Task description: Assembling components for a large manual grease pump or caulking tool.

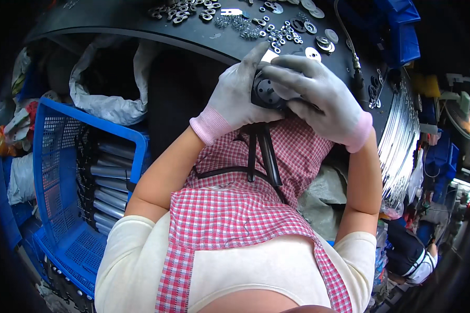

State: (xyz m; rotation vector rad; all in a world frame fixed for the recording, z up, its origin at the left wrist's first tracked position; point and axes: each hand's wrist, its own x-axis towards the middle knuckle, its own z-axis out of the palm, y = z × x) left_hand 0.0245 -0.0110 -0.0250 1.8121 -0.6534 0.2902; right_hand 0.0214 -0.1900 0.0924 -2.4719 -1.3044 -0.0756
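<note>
Both my hands wear grey-white gloves with pink cuffs and meet over my lap at the bench edge. My left hand [234,93] is closed round a black round-faced part [266,93] with small holes in its face. From the other side, my right hand [324,99] curls its fingers over a pale disc-like piece [286,89] beside that face. The fingers partly hide this piece. Below the hands, two black bars [266,151] slope down over my checked apron; whether they join the black part I cannot tell.
Across the dark bench [141,25] lie metal fittings [185,10], coil springs [249,33], small rings [284,36] and discs [309,27]. A hose [354,57] and thin metal rods [399,141] are at right. A blue crate [43,156] holds grey tubes at left. Another person [423,263] is at lower right.
</note>
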